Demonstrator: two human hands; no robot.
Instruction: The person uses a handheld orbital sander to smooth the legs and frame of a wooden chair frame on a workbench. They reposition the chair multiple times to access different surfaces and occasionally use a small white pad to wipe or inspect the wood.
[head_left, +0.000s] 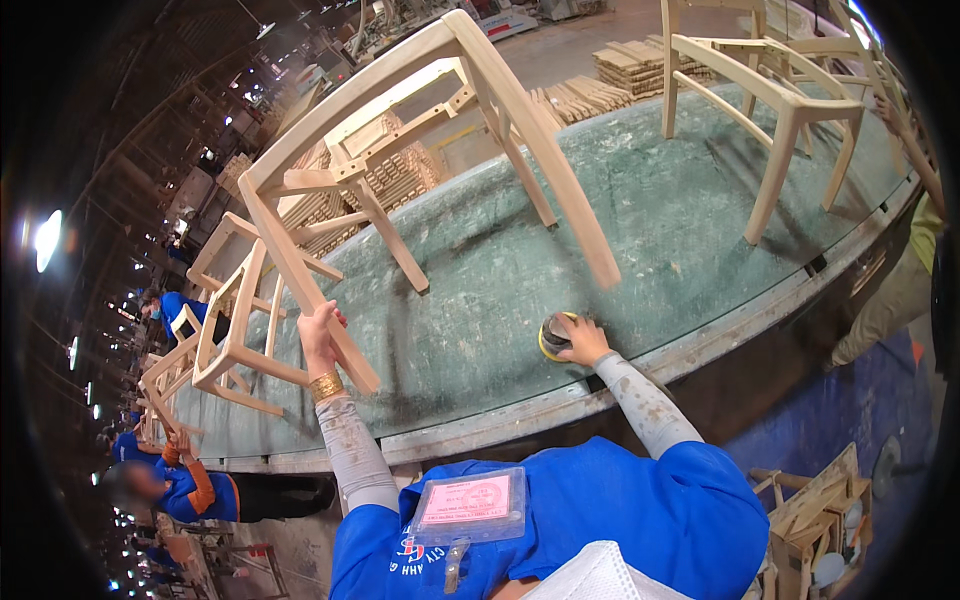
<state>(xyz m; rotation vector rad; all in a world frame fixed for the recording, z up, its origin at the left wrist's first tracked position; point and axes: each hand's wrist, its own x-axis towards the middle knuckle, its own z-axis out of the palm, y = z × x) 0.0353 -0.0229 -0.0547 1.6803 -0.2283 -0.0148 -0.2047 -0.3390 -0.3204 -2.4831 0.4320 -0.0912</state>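
A bare-wood chair frame point(350, 105) stands tilted on the green tabletop point(480, 330) in front of me. My left hand point(320, 335) is closed around one of its long legs, near the lower end. Close to the table's near edge, my right hand point(584, 341) grips a round sanding pad point(553, 336), dark on top with a yellow rim. The pad is at the table surface, apart from the chair. My fingers cover part of it, and its underside is hidden.
Another chair frame point(785, 110) stands on the table at right, beside a person in light trousers point(885, 305). More frames point(237, 350) stand at left, near a co-worker in blue point(205, 495). Wooden parts point(640, 68) are stacked beyond the table; a wooden rack point(815, 515) stands lower right.
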